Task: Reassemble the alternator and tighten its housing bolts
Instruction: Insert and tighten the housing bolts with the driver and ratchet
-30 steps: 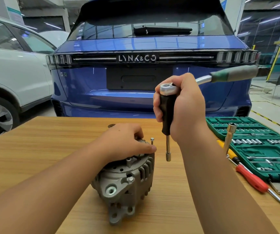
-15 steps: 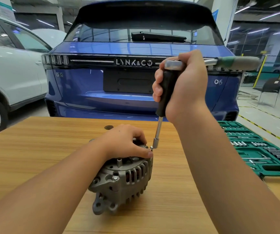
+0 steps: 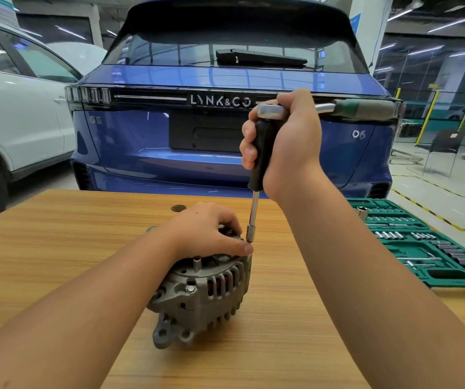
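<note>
Here left hand (image 3: 211, 231) grips alternator (image 3: 203, 293); right hand (image 3: 287, 141) clasps driver (image 3: 262, 161) above.

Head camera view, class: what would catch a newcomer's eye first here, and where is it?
The grey alternator stands at the centre of the wooden table, with the left hand resting on top of it. Just above, the right hand grips a black-handled socket driver pointing down at the alternator's right edge. Behind looms a blue car; a green socket case lies at the right.
</note>
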